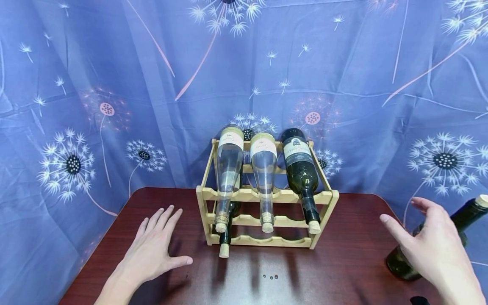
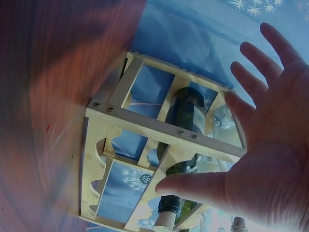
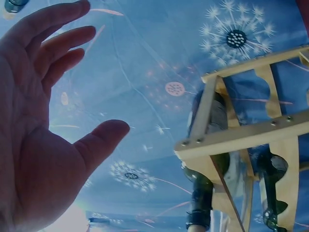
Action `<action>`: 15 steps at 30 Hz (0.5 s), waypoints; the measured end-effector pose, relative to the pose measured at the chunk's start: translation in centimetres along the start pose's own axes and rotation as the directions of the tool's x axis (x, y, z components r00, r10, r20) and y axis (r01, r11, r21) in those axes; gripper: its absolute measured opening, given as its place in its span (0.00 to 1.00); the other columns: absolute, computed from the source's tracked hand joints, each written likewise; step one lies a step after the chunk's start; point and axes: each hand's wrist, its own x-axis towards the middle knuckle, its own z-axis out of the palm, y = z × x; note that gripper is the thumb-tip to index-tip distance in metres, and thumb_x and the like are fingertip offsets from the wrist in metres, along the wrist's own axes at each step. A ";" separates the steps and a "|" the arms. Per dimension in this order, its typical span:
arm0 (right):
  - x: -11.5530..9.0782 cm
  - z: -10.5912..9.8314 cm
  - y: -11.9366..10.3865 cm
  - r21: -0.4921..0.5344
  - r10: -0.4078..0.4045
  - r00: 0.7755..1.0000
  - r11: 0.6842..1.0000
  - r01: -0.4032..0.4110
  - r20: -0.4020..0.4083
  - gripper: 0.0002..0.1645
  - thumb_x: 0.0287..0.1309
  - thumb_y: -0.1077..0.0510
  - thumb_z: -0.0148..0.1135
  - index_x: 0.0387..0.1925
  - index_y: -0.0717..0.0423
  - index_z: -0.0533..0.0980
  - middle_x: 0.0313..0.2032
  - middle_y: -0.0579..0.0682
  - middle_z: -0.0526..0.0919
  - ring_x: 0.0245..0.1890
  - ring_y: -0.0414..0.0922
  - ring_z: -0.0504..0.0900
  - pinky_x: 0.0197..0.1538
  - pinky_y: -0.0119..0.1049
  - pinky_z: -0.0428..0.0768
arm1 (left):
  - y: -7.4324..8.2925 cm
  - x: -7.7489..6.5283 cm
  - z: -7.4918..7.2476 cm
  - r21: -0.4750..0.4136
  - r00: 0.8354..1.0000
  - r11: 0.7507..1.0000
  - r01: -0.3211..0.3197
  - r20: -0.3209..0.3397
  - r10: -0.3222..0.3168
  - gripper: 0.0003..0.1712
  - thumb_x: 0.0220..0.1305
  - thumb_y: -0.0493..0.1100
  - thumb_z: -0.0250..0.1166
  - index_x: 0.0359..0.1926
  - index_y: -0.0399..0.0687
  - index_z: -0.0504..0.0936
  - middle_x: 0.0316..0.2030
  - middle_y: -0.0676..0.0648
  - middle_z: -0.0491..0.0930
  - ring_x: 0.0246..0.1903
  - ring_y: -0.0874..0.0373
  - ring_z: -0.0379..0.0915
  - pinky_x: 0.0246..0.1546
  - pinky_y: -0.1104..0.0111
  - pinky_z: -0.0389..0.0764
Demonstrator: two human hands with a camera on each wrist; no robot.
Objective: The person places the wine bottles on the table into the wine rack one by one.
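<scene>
A pale wooden wine rack (image 1: 267,241) stands on the table. On its top tier lie two clear bottles (image 1: 264,165) with white labels and a dark green wine bottle (image 1: 301,173), corked necks toward me. A further dark bottle (image 1: 225,237) lies lower at the left, its cork sticking out in front. My left hand (image 1: 152,250), fingers spread and holding nothing, hovers left of the rack. On the right, my right hand (image 1: 434,241) has its thumb apart from its fingers and its palm bare. It partly hides an upright corked green bottle (image 1: 404,264) behind it.
The dark red table (image 1: 343,262) has a few small brown beads (image 1: 271,277) in front of the rack. A blue curtain (image 1: 152,97) with dandelion prints hangs close behind. Part of a black object (image 1: 419,300) shows at the bottom right edge.
</scene>
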 end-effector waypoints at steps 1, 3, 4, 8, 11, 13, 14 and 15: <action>0.0 -0.3 0.1 0.008 0.014 1.000 1.000 -0.014 -0.018 0.57 0.56 0.37 0.62 0.69 0.73 0.51 0.61 0.78 0.59 0.57 0.71 0.60 0.50 0.67 0.61 | 0.0 0.0 0.0 0.001 1.000 1.000 0.001 0.002 -0.001 0.72 0.32 0.83 0.63 0.74 0.51 0.54 0.70 0.41 0.56 0.68 0.39 0.47 0.61 0.39 0.50; -0.1 -0.7 0.3 0.032 0.038 0.997 0.999 -0.036 -0.066 0.55 0.57 0.39 0.63 0.70 0.71 0.51 0.63 0.76 0.58 0.60 0.71 0.58 0.56 0.67 0.58 | 0.0 0.0 -0.1 0.001 1.000 1.000 -0.001 0.001 0.001 0.72 0.32 0.84 0.62 0.74 0.51 0.54 0.70 0.41 0.56 0.68 0.39 0.48 0.61 0.39 0.51; -0.1 -1.0 0.3 0.050 0.054 0.994 0.998 -0.050 -0.097 0.55 0.56 0.41 0.65 0.70 0.70 0.51 0.64 0.75 0.58 0.63 0.71 0.56 0.59 0.67 0.55 | 0.0 0.0 -0.1 0.002 1.000 1.000 -0.001 0.000 0.001 0.72 0.32 0.84 0.62 0.74 0.51 0.54 0.70 0.41 0.56 0.68 0.39 0.48 0.61 0.39 0.51; -0.4 -1.4 0.3 0.156 0.151 0.961 0.981 -0.117 -0.232 0.50 0.56 0.49 0.66 0.72 0.61 0.52 0.67 0.66 0.57 0.66 0.63 0.55 0.66 0.58 0.53 | 0.0 0.0 -0.1 0.007 1.000 1.000 -0.003 -0.005 0.003 0.72 0.32 0.85 0.61 0.74 0.51 0.55 0.70 0.40 0.57 0.68 0.39 0.49 0.61 0.39 0.51; -0.4 -1.3 0.3 0.277 0.203 0.917 0.955 -0.108 -0.344 0.47 0.54 0.55 0.66 0.71 0.51 0.54 0.65 0.54 0.61 0.67 0.51 0.57 0.68 0.42 0.53 | -0.1 0.0 -0.1 0.008 1.000 1.000 -0.001 -0.003 0.001 0.72 0.32 0.85 0.61 0.74 0.51 0.55 0.70 0.40 0.57 0.68 0.39 0.49 0.61 0.39 0.51; -0.5 -1.2 0.4 0.315 0.204 0.889 0.946 -0.072 -0.410 0.46 0.54 0.57 0.66 0.71 0.45 0.54 0.65 0.50 0.60 0.66 0.46 0.57 0.68 0.36 0.52 | -0.1 0.0 -0.1 0.007 1.000 1.000 0.002 -0.001 -0.002 0.72 0.32 0.85 0.61 0.74 0.51 0.54 0.70 0.41 0.56 0.68 0.39 0.48 0.61 0.39 0.51; -0.4 -1.2 0.5 0.324 0.205 0.876 0.944 -0.059 -0.437 0.45 0.54 0.57 0.66 0.70 0.43 0.55 0.65 0.47 0.60 0.66 0.45 0.57 0.67 0.34 0.52 | -0.1 -0.1 -0.1 0.007 1.000 1.000 0.003 0.000 -0.003 0.72 0.32 0.85 0.61 0.74 0.51 0.54 0.70 0.41 0.56 0.68 0.39 0.48 0.61 0.39 0.51; -0.3 -1.3 0.7 0.320 0.195 0.865 0.947 -0.043 -0.462 0.44 0.54 0.56 0.66 0.70 0.43 0.56 0.63 0.43 0.60 0.66 0.45 0.58 0.68 0.35 0.52 | -0.1 -0.1 -0.1 0.007 1.000 1.000 0.004 0.002 -0.004 0.72 0.32 0.85 0.61 0.74 0.51 0.54 0.70 0.41 0.56 0.68 0.39 0.48 0.61 0.39 0.51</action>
